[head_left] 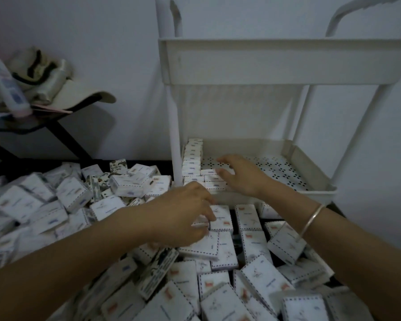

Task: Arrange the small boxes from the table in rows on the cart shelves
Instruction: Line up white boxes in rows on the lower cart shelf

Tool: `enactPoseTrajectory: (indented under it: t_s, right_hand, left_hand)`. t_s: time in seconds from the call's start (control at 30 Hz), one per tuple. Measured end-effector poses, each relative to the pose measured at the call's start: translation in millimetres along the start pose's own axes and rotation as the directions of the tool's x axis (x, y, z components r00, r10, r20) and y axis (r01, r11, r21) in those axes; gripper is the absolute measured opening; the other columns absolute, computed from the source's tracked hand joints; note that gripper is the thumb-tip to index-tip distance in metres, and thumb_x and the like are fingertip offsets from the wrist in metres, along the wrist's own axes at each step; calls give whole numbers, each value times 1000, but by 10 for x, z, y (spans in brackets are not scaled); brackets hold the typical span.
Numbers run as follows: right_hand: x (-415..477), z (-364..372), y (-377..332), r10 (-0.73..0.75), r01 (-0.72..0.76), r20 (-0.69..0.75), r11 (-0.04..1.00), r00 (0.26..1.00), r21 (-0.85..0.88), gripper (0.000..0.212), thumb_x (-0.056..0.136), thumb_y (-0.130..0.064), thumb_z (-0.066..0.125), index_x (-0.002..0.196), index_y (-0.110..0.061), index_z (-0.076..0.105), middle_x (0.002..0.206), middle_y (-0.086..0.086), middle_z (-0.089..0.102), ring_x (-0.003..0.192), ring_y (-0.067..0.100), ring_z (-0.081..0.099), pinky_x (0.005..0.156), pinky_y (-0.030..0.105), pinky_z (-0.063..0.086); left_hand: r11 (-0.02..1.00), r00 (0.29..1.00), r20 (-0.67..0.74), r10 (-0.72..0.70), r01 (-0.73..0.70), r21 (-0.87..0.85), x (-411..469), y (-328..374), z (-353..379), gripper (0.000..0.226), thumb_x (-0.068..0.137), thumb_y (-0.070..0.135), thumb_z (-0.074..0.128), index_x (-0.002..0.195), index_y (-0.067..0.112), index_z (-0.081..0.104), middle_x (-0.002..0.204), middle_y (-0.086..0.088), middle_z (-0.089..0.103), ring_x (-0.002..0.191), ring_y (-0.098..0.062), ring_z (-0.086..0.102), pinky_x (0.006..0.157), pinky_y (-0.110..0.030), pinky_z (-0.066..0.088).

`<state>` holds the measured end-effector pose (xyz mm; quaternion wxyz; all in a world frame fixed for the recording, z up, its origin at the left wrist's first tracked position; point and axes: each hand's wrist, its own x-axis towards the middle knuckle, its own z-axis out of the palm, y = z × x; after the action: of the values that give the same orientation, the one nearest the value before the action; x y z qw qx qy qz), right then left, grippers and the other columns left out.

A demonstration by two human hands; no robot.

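Head view, left hand (185, 212) gripping loose box (221, 220), right hand (241, 174) spread over shelf boxes (192, 158)

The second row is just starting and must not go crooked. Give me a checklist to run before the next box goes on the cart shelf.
1. Room on the lower shelf: ok, perforated floor bare on the right.
2. First row against the left wall: ok, packed tight.
3. Second row aligned: cannot tell, the right grip rests on it, covering part.
4. Left grip holding a box from the pile: cannot tell, fingers cover it.
5. Supply in the pile: ok, plenty.
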<state>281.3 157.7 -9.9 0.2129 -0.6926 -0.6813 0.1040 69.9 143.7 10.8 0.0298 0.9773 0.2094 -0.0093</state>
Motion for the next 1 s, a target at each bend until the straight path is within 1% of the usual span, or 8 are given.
enactPoseTrajectory:
  t_s: [0.2, 0.3, 0.4, 0.47, 0.57, 0.67, 0.77, 1.0]
  right_hand:
    - [-542, -355, -8, -107, 104, -19, 987, 994, -125, 38, 99, -34, 49, 134, -21, 53, 136, -4, 53, 123, 12, 47, 98, 27, 40]
    - [-796, -503, 73, -98, 97, 2, 976, 995, -196, 29, 97, -28, 53, 126, -25, 58, 125, -8, 60, 107, 6, 53, 92, 25, 44]
    - [-1041, -632, 187, -12, 11, -4, 970, 1000, -244, 24, 97, -21, 51, 118, -27, 62, 112, -11, 65, 96, 5, 57, 87, 27, 50]
    - [-1187, -677, 284, 54, -52, -4, 946, 999, -320, 22, 97, -25, 51, 115, -28, 64, 109, -11, 66, 90, 4, 54, 83, 27, 50]
    - [-1376, -645, 389, 144, -108, 52, 898, 988, -426, 31, 95, -49, 47, 112, -30, 64, 104, -9, 67, 92, 6, 53, 81, 28, 49]
    - [-1494, -520, 430, 199, -74, 140, 789, 970, -609, 62, 89, -73, 25, 130, -35, 54, 113, -3, 62, 113, 16, 44, 95, 37, 43]
    - [-1537, -392, 410, 194, -56, 145, 761, 970, -647, 78, 82, -79, 19, 141, -32, 43, 127, -2, 56, 118, 19, 38, 98, 36, 35]
    - [-1493, -327, 313, 181, -166, 44, 958, 983, -234, 63, 75, -62, 69, 121, -30, 42, 114, -3, 59, 91, 11, 57, 81, 31, 52]
  left_hand:
    - [993, 989, 143, -39, 21, 120, -52, 116, 165, 56, 92, 52, 52, 140, 23, 48, 161, 4, 7, 146, -16, -7, 119, -33, 9]
    - [989, 991, 130, -36, 17, 145, -34, 196, 182, 58, 89, 51, 58, 139, 24, 47, 158, 3, 18, 146, -16, -4, 118, -34, 11]
    - [993, 998, 50, -33, 27, 111, -42, 263, 187, 54, 81, 51, 67, 127, 31, 47, 140, 8, 42, 141, -14, 17, 114, -30, 18]
    - [995, 999, 1, -37, 37, 94, -55, 303, 202, 51, 79, 54, 67, 121, 33, 46, 127, 7, 50, 131, -11, 30, 119, -29, 4]
    - [997, 998, -38, -48, 50, 62, -59, 311, 208, 49, 80, 57, 65, 120, 38, 45, 116, 13, 56, 124, -6, 39, 117, -32, -14]
    - [996, 993, -93, -68, 62, -64, -48, 259, 173, 48, 78, 56, 69, 118, 45, 46, 116, 23, 56, 117, 2, 46, 120, -33, 6]
    - [974, 985, -123, -119, 92, -206, -67, 233, 129, 50, 78, 46, 74, 119, 49, 45, 116, 20, 53, 107, -2, 49, 98, -29, 41]
    - [877, 988, -66, -138, 91, -471, -112, 250, 65, 46, 80, 36, 75, 116, 56, 55, 124, 16, 51, 116, -4, 47, 102, -32, 40]
